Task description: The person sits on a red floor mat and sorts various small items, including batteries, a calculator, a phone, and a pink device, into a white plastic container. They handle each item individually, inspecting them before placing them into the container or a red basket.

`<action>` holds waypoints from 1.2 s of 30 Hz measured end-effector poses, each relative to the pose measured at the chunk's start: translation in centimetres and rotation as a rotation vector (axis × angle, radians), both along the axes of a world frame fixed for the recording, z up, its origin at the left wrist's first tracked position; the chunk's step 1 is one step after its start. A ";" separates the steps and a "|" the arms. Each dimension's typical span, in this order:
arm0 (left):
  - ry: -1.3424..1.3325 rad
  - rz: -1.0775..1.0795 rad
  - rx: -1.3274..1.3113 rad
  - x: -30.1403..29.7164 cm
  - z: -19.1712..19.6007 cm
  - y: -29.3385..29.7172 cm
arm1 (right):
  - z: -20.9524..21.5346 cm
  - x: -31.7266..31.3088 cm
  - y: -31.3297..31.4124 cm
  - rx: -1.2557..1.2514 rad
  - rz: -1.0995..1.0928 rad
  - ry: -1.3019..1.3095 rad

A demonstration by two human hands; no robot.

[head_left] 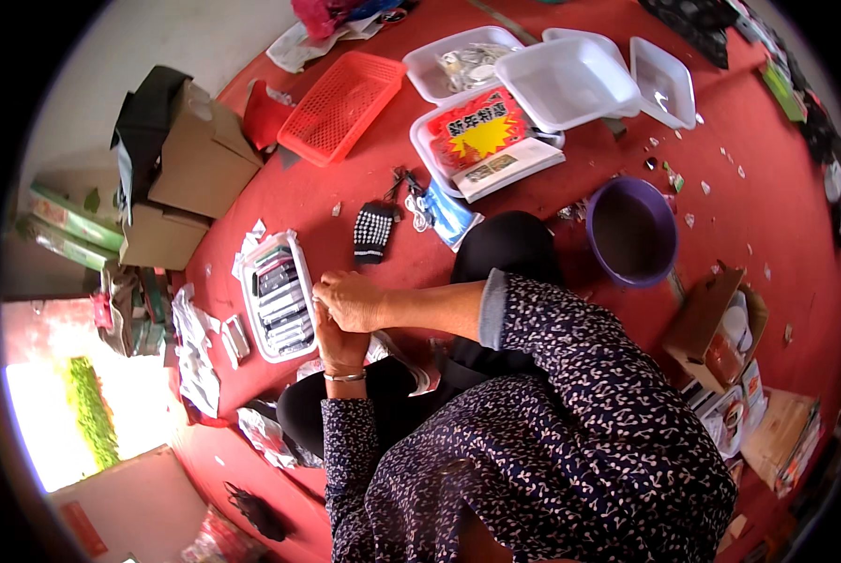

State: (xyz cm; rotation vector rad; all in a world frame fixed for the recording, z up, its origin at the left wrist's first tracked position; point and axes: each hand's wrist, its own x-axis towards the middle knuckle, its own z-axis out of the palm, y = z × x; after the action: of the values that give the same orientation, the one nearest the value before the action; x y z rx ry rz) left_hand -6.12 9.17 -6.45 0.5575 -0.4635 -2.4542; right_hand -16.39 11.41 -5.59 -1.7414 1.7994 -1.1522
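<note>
My left hand [340,347], with a bracelet at its wrist, and my right hand [353,300] meet in front of me, fingers closed and touching. Whatever is pinched between them is too small or hidden to make out. Just left of them stands a white plastic tray [293,355] holding a row of flat dark and silvery packs [282,296]. Beyond my right hand lies a black knitted piece with white dots [373,233]. Beside it are a coiled white cable [418,212] and a blue packet [450,218].
A red perforated basket [340,108] and several white tubs [570,84] sit at the far side; one holds a printed red-and-yellow sheet [477,131]. A purple bucket [631,232] and an open carton [711,324] are on the right. Cardboard boxes [200,150] stand left; scraps litter the red floor.
</note>
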 end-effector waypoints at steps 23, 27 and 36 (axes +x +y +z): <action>-0.227 -0.136 -0.015 -5.6 5.7 -1.1 | 2.8 -5.7 -0.5 0.012 -0.280 -0.221; -0.189 -0.182 0.058 -5.2 -0.1 -5.8 | 2.2 -4.7 -1.3 -0.113 -0.320 -0.342; -0.428 -0.230 0.281 -9.0 -5.8 -7.6 | -4.6 -15.3 5.9 0.313 -1.121 -1.386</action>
State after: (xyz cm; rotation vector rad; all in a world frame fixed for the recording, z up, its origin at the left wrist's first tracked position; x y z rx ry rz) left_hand -15.15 1.53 -12.24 1.2212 -0.3635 -2.6371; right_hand -31.67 17.35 -10.15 0.5145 1.6240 -1.6096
